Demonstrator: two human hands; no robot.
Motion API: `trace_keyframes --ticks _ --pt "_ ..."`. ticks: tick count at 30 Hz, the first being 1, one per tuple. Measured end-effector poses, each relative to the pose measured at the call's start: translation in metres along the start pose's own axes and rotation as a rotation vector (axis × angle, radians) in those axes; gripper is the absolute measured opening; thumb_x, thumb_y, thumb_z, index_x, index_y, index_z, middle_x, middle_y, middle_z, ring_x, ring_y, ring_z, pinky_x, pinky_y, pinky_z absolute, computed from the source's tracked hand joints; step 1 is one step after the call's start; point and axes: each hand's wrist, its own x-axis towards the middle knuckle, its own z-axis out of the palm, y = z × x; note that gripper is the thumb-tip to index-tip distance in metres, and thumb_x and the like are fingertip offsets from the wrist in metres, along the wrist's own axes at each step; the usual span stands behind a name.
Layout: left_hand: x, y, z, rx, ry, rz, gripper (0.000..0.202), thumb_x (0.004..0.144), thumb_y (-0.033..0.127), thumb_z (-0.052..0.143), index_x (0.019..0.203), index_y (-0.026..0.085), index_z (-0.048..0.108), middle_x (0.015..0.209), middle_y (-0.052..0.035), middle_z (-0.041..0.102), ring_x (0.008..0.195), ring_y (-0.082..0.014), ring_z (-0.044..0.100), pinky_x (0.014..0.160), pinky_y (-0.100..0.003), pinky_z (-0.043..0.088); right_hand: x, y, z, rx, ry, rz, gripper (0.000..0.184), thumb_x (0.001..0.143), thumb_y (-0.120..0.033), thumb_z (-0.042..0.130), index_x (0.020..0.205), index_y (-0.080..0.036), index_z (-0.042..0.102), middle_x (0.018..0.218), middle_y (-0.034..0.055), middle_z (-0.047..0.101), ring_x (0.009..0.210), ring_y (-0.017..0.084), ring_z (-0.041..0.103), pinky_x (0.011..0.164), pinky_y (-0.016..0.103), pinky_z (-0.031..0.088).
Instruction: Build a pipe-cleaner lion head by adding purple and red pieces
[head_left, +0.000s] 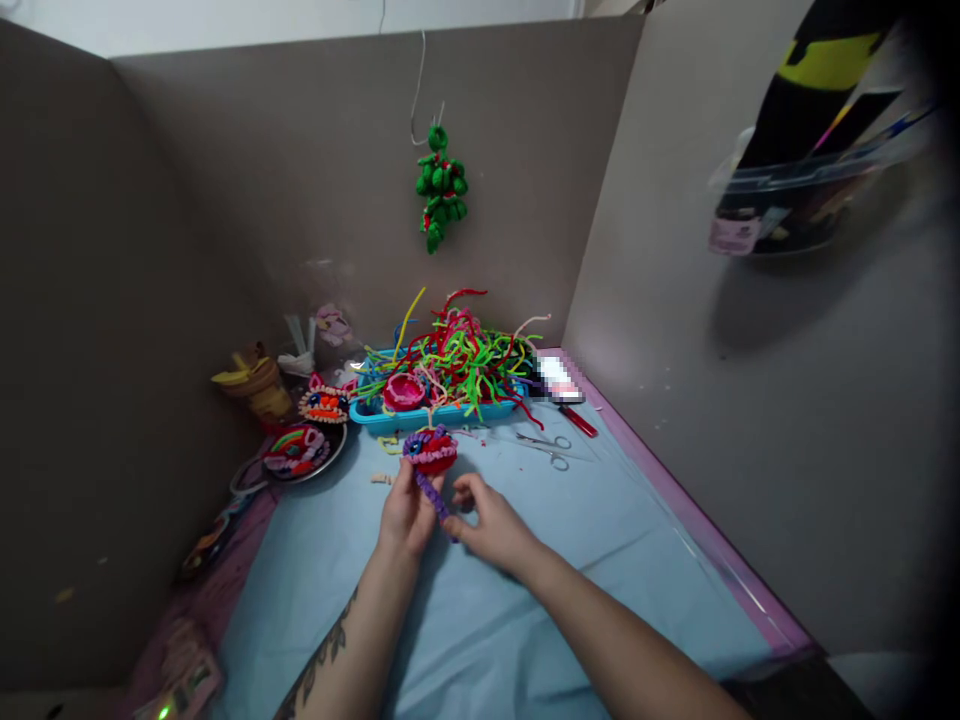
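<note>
My left hand (411, 512) is closed around a purple and red pipe-cleaner figure (430, 452) with a blue eye and a pink fuzzy edge. From its underside a coiled purple pipe-cleaner strip (430, 494) hangs down to the right. My right hand (491, 522) is beside that strip, fingers curled but apart from the thumb. The thumb tip is at the strip's lower end; whether it presses on it is hard to tell. Behind the figure stands a blue tray (450, 414) heaped with colourful pipe cleaners (472, 355).
Scissors (553, 452) and a red-handled tool (577, 420) lie right of the tray, near a phone (559, 379). At left are a round dish (339, 447) with pipe-cleaner pieces and a brown pot (264, 388). A green ornament (441, 188) hangs on the back panel; a clear bin (780, 205) on the right one.
</note>
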Motion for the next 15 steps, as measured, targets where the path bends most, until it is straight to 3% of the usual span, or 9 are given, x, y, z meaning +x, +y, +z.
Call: trace_keyframes --ticks 3,6,10,15 --pt "0.0 -0.003 0.0 0.001 0.055 0.036 0.033 0.095 0.023 0.035 0.117 0.013 0.058 0.095 -0.0109 0.072 0.088 -0.018 0.068 0.085 -0.031 0.053 -0.002 -0.005 0.004 0.041 -0.148 0.043 0.036 0.071 -0.018 0.065 0.104 -0.023 0.051 0.078 -0.002 0.064 0.068 0.015 0.059 0.061 0.024 0.042" --pt "0.0 -0.001 -0.001 -0.002 0.031 0.071 0.034 0.096 0.024 0.034 0.117 0.012 0.058 0.096 -0.0113 0.072 0.089 -0.0197 0.068 0.085 -0.033 0.052 -0.001 -0.01 0.0 0.124 -0.144 0.054 0.019 0.081 -0.017 0.053 0.099 -0.022 0.055 0.072 -0.0026 0.063 0.064 0.014 0.059 0.059 0.023 0.04" --pt "-0.002 0.004 -0.002 0.018 -0.041 0.042 0.037 0.096 0.028 0.032 0.117 0.013 0.058 0.097 -0.0122 0.072 0.093 -0.0227 0.067 0.087 -0.038 0.051 0.002 -0.013 -0.014 0.193 0.029 0.031 0.017 0.086 -0.026 0.047 0.096 -0.02 0.059 0.072 -0.0006 0.06 0.065 0.014 0.056 0.059 0.024 0.041" --pt "-0.005 0.003 -0.004 0.039 -0.102 -0.038 0.036 0.093 0.031 0.039 0.121 0.014 0.056 0.103 -0.013 0.07 0.1 -0.0236 0.065 0.092 -0.038 0.048 0.007 -0.006 -0.021 0.244 0.264 0.061 0.016 0.082 -0.03 0.055 0.092 -0.02 0.06 0.075 0.0012 0.06 0.066 0.016 0.052 0.061 0.027 0.041"
